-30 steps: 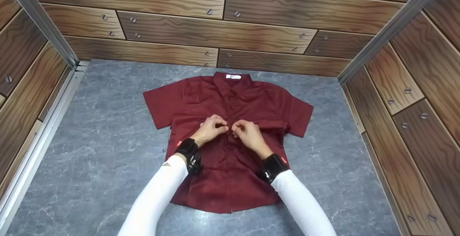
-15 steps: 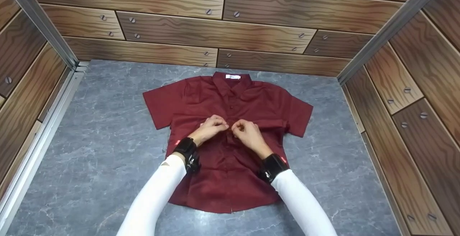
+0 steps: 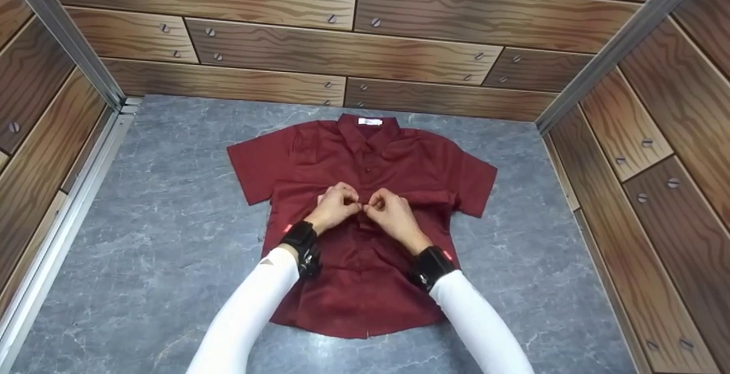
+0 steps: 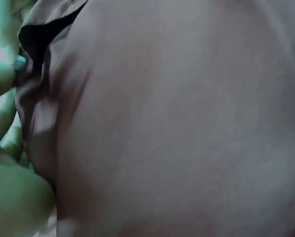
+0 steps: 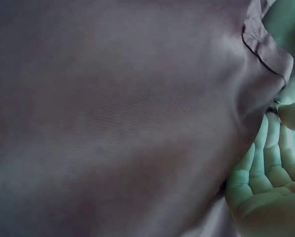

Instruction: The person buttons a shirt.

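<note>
A dark red short-sleeved button-up shirt [image 3: 319, 300] lies front up, its collar pointing away from me. At the middle of its front placket, my left hand [image 3: 335, 206] pinches the cloth between thumb and fingers. Close by on the right, my right hand [image 3: 394, 214] pinches the placket too, the fingertips of both hands nearly meeting. Raised cloth fills most of both wrist views. A small shiny button [image 4: 20, 61] shows at the fingertips in the left wrist view. Whether it sits in a buttonhole is hidden. Higher up the placket, another button [image 3: 368, 170] is visible.
The shirt is spread on a grey marbled surface [image 3: 171, 203]. Wood-patterned panels [image 3: 274, 37] stand behind it and along both sides. Metal rails [image 3: 68, 43] run along the corners. A white label [image 3: 370, 121] shows inside the collar.
My right fingertips have shifted slightly left and down toward my left fingertips. My left hand has adjusted a little at the placket. The shirt stays in place.
</note>
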Tool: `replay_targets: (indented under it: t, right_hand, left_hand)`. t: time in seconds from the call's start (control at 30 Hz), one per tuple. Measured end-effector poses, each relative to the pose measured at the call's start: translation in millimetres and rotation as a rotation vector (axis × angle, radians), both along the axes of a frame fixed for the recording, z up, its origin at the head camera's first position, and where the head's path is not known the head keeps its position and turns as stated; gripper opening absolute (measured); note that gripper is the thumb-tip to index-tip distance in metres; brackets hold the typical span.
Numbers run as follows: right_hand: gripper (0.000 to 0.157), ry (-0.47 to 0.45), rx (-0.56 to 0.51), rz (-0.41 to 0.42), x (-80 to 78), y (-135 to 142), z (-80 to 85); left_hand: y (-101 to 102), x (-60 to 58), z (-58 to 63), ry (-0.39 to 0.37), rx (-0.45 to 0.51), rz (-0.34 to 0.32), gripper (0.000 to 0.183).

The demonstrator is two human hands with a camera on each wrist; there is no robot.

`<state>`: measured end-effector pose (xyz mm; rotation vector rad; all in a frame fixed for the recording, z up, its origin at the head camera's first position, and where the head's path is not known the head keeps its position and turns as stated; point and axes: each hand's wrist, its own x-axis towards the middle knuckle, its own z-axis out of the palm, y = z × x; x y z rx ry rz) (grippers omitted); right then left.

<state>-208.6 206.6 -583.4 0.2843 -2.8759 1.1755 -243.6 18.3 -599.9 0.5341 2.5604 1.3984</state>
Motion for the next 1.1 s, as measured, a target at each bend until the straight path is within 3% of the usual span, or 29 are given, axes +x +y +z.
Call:
replay_targets:
  t: [0.1,0.2,0.33,0.4,0.47,0.57,0.67,0.73,0.83,1.1]
  right_hand:
    - [0.016,0.023,0.077,0.085,6.5,1,1.1]
    - [0.023,0.014,0.259,0.206,14.5,1,2.5]
    - [0.033,-0.027,0.489,0.293,25.2,-1,6.1]
    - [0.035,-0.051,0.538,0.301,29.1,-2,7.9]
    - [0.035,-0.034,0.554,0.31,31.9,-2,9.3]
    - [0.034,0.068,0.543,0.345,34.7,-2,9.6]
    - [0.031,0.171,0.512,0.414,36.6,-3,7.6]
    - [0.031,0.184,0.499,0.471,38.4,-3,5.8]
    - [0.034,0.145,0.49,0.537,42.7,-4,4.9]
    - [0.036,0.018,0.53,0.694,58.5,-6,13.0]
  left_hand:
    - [6,4.6,-2.9,0.075,0.03,0.067,0.032]
    - [7,9.9,-5.1,0.193,0.008,0.078,0.041]
    - [6,10.5,-0.5,0.356,-0.121,0.027,0.027]
    - [5,6.3,5.5,0.371,-0.21,0.018,0.029]
    - [1,-0.2,12.0,0.319,-0.305,0.023,0.036]
    - [-7,-10.2,21.4,0.161,-0.426,0.031,0.047]
    - [-16,-18.8,26.3,0.001,-0.507,0.019,0.054]
    - [-21,-23.5,26.6,-0.067,-0.542,0.003,0.057]
    - [-24,-28.2,26.2,-0.115,-0.576,-0.018,0.06]
    - [-25,-38.0,28.3,-0.119,-0.611,-0.013,0.065]
